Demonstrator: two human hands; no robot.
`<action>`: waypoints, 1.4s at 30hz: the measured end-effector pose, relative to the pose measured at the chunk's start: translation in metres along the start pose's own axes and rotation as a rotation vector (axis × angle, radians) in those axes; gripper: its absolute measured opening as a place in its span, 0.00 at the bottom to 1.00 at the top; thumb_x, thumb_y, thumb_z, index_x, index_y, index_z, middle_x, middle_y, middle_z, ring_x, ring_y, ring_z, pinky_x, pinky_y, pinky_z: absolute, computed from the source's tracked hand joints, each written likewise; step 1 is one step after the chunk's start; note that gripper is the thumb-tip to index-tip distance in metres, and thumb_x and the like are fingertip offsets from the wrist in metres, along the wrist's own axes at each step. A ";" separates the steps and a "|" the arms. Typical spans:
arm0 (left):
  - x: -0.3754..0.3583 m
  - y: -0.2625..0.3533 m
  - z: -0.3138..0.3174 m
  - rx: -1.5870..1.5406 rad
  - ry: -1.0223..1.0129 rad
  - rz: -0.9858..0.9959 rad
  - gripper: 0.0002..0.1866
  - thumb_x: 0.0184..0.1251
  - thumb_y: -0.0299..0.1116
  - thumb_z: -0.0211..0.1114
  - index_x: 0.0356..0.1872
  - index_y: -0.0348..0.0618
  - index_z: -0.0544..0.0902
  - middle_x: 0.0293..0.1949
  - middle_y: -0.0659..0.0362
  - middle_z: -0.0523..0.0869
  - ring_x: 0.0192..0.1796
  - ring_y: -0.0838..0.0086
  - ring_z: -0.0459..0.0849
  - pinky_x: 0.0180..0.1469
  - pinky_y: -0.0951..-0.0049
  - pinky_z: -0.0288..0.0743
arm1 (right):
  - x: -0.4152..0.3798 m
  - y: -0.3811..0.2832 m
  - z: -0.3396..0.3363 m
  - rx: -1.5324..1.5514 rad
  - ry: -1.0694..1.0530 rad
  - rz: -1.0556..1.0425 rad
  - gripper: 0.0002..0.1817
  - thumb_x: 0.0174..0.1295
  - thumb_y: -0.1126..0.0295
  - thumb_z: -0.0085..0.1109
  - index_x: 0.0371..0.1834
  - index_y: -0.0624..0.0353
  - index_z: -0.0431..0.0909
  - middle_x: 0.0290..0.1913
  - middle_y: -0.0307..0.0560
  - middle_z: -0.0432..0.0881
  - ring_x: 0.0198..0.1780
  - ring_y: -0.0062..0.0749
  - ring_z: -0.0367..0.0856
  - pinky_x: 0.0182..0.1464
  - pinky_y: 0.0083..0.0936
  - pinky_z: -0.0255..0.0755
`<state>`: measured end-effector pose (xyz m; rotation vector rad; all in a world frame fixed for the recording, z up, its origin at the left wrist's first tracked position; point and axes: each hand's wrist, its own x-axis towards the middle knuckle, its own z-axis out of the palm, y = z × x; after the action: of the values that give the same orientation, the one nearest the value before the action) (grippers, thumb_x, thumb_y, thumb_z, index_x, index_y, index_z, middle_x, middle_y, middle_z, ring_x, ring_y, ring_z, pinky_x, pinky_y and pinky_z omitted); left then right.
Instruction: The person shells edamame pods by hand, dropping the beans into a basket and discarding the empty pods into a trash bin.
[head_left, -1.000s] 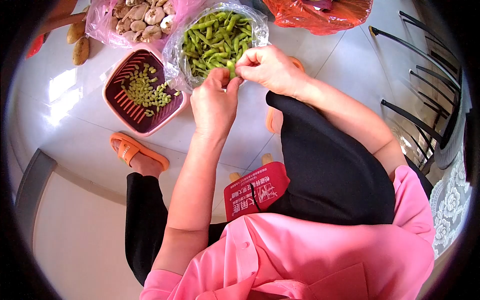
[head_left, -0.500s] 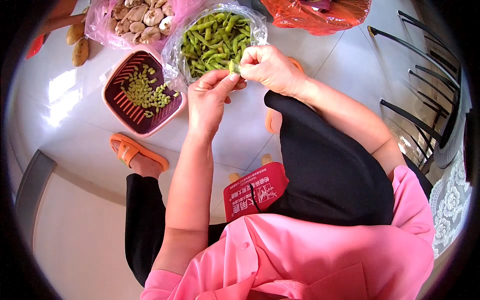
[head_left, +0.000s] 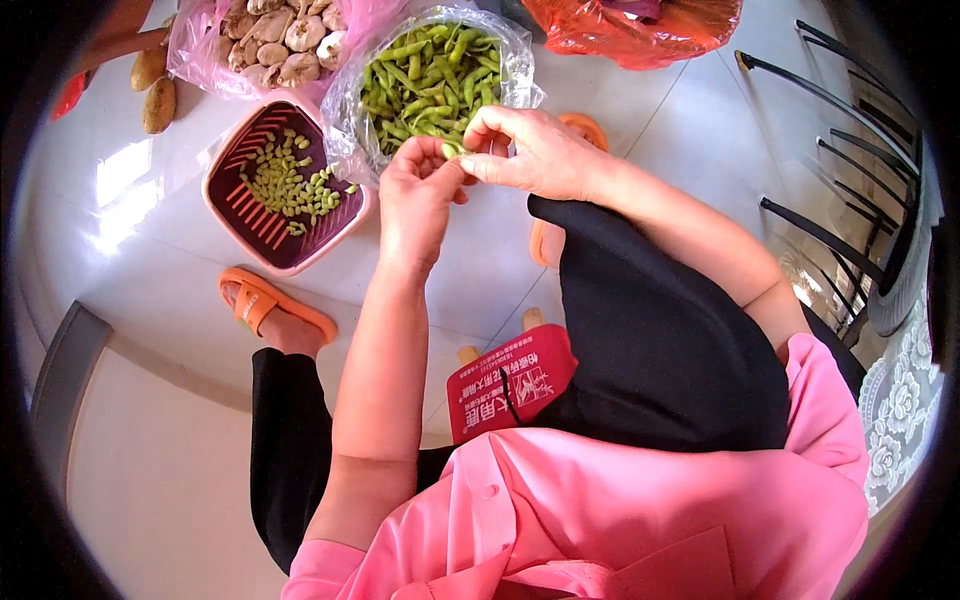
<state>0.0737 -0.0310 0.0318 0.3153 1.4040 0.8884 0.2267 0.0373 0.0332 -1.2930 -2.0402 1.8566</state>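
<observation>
My left hand point(head_left: 418, 200) and my right hand point(head_left: 535, 150) meet at the near edge of a clear plastic bag point(head_left: 348, 120) full of green bean pods point(head_left: 430, 80). Between their fingertips is a green pod point(head_left: 452, 150), partly hidden by the fingers. Both hands are closed on it, thumbs and forefingers touching it. To the left of my left hand sits a pink basket point(head_left: 222, 222) with a dark slatted inside, holding shelled green beans point(head_left: 290, 180).
Garlic bulbs point(head_left: 290, 35) lie in a pink bag at the top, with brown potatoes point(head_left: 159, 105) to their left. A red bag point(head_left: 640, 38) is at the top right. Black metal chair parts point(head_left: 840, 90) stand at the right. An orange slipper point(head_left: 280, 303) shows below the basket.
My right hand has moved slightly down and left, its fingers now more spread around the pod. The pod between the fingertips has shifted a little left. My left hand has barely moved.
</observation>
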 end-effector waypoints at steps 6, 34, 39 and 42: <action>0.008 -0.009 -0.018 -0.336 -0.167 -0.133 0.05 0.61 0.26 0.61 0.37 0.41 0.77 0.31 0.65 0.79 0.31 0.83 0.74 0.33 0.82 0.66 | 0.001 0.006 -0.001 0.089 -0.125 0.016 0.14 0.60 0.59 0.56 0.37 0.60 0.76 0.27 0.44 0.80 0.29 0.25 0.77 0.34 0.25 0.71; -0.010 -0.018 0.013 0.104 -0.015 0.175 0.16 0.71 0.31 0.50 0.54 0.30 0.72 0.38 0.56 0.83 0.39 0.77 0.81 0.43 0.76 0.76 | -0.005 -0.010 0.003 0.028 0.023 -0.007 0.06 0.58 0.72 0.54 0.27 0.62 0.70 0.17 0.36 0.67 0.22 0.15 0.63 0.24 0.21 0.60; -0.005 -0.016 0.002 -0.261 -0.179 0.051 0.13 0.73 0.33 0.44 0.46 0.34 0.72 0.30 0.57 0.80 0.28 0.76 0.78 0.28 0.77 0.73 | -0.001 -0.008 -0.004 0.527 -0.233 0.192 0.09 0.63 0.68 0.51 0.31 0.62 0.75 0.21 0.32 0.70 0.24 0.13 0.66 0.27 0.16 0.60; -0.005 -0.013 -0.002 -0.385 -0.228 -0.071 0.12 0.72 0.35 0.44 0.43 0.36 0.72 0.27 0.59 0.77 0.23 0.78 0.72 0.21 0.80 0.64 | -0.001 -0.013 -0.006 0.434 -0.261 0.168 0.11 0.64 0.65 0.52 0.30 0.61 0.74 0.20 0.31 0.69 0.23 0.12 0.64 0.27 0.14 0.59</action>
<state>0.0772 -0.0436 0.0260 0.0704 1.0032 1.0082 0.2242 0.0427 0.0465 -1.1809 -1.5262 2.4790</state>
